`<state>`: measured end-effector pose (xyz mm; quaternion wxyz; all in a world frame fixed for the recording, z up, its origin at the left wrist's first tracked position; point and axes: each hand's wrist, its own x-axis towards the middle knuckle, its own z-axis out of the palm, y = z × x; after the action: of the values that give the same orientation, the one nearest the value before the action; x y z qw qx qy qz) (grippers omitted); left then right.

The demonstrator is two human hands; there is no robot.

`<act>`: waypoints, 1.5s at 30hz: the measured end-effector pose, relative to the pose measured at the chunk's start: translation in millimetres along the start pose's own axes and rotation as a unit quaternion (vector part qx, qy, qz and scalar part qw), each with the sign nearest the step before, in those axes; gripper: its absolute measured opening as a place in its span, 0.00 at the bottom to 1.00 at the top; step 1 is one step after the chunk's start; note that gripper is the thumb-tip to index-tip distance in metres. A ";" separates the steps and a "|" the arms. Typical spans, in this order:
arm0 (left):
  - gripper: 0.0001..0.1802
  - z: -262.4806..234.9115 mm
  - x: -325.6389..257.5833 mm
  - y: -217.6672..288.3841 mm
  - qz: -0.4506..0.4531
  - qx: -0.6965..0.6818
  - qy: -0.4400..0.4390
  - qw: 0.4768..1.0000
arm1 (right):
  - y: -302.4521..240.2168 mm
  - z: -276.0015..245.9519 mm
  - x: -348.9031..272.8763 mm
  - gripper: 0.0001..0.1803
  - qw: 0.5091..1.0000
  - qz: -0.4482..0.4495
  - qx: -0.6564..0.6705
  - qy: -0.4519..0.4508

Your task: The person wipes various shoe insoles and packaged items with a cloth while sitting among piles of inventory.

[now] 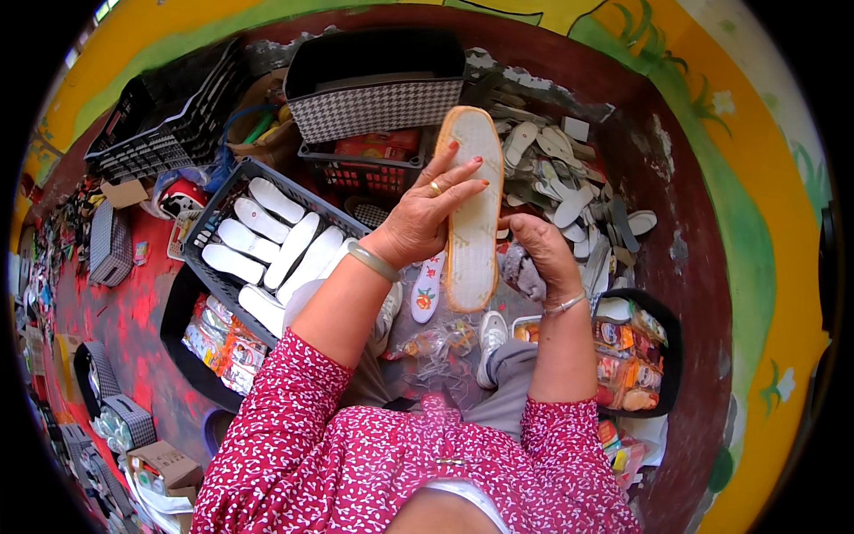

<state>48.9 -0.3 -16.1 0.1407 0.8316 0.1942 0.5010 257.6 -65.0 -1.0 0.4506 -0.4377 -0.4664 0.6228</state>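
A long white insole with a tan stitched rim (472,209) stands upright in front of me. My left hand (427,214) grips its left edge, fingers spread across the face. My right hand (543,254) holds the right lower edge, together with a grey cloth (523,274). Another insole with a flower print (427,289) lies on my lap below the hands. Clear plastic wrappers (436,343) rest between my knees.
A dark crate of white insoles (267,240) sits at my left. A heap of loose insoles (560,178) lies ahead on the right. A checked black box (374,84) stands ahead. Black trays of packaged goods sit at right (636,356) and lower left (218,343).
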 end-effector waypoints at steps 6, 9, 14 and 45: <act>0.42 28.4 -6.5 11.5 -0.078 -0.178 0.083 0.977 | 10.0 -1.4 5.5 0.16 0.996 0.014 0.086 0.001; 0.34 40.9 -8.8 -2.5 -0.251 -0.421 0.166 0.855 | 12.1 1.7 8.2 0.15 0.994 0.017 0.106 0.037; 0.29 31.9 -7.5 6.6 -0.390 -0.763 0.029 0.515 | 22.1 2.7 14.3 0.13 0.992 0.047 0.112 0.034; 0.19 12.2 -10.5 -17.6 -0.440 -0.640 0.193 0.599 | -9.8 -17.4 -11.3 0.13 0.978 -0.046 0.191 0.070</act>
<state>52.2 9.9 -37.4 0.7997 0.2262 0.1886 0.5231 278.2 -71.1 6.8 0.5852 -0.3641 -0.3257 0.6473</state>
